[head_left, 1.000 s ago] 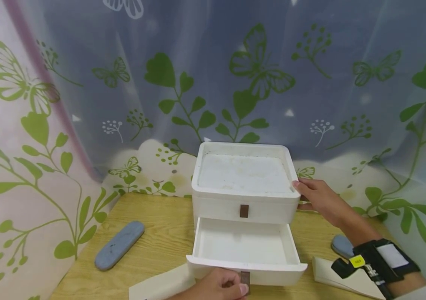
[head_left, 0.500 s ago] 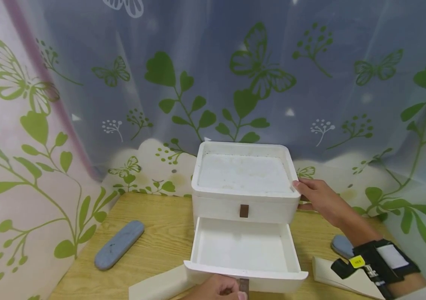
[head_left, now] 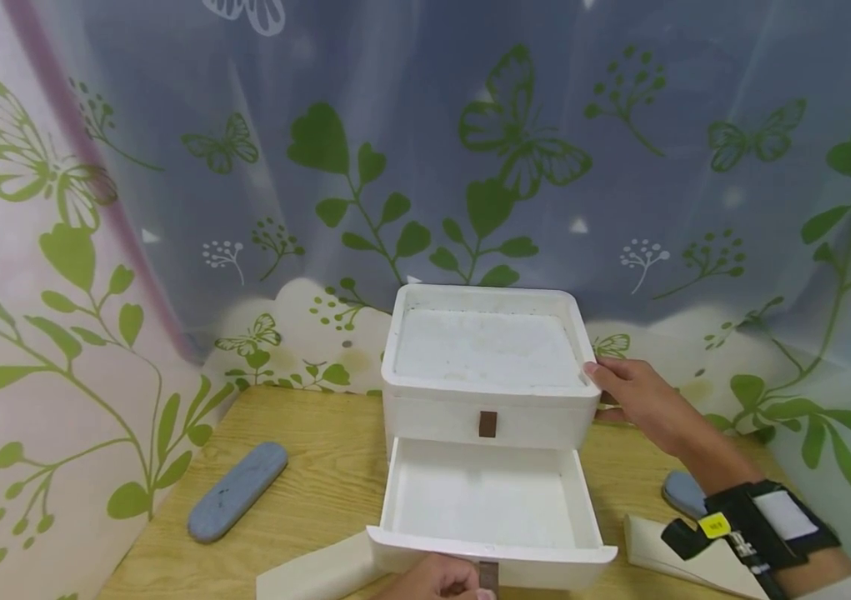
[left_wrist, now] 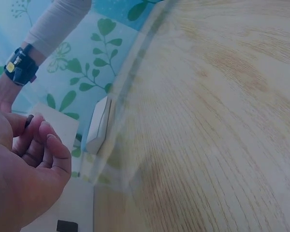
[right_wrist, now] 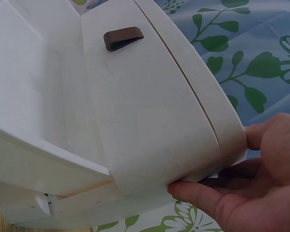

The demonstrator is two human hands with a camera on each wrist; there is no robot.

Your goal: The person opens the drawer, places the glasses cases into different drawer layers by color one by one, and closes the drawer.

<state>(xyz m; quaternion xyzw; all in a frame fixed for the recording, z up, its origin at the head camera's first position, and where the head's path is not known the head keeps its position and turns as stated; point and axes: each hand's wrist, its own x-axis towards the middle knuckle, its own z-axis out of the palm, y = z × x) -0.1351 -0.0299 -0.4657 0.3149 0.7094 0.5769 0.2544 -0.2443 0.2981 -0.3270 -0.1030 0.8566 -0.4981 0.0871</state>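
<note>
While hands point(head_left: 638, 404) hold the drawer unit point(head_left: 458, 421), the left point(head_left: 440, 578) (head view) is cropped.

The head view's bottom edge partly crops the left fingers point(head_left: 457, 568).

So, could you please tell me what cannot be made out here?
Inside of the upper drawer: head and right wrist views, hidden by its closed front.
Part of the left hand: head view, cut off by the bottom edge.
Rest of the right blue object: head view, behind the right arm.
Near end of the left cream panel: head view, bottom edge.
</note>
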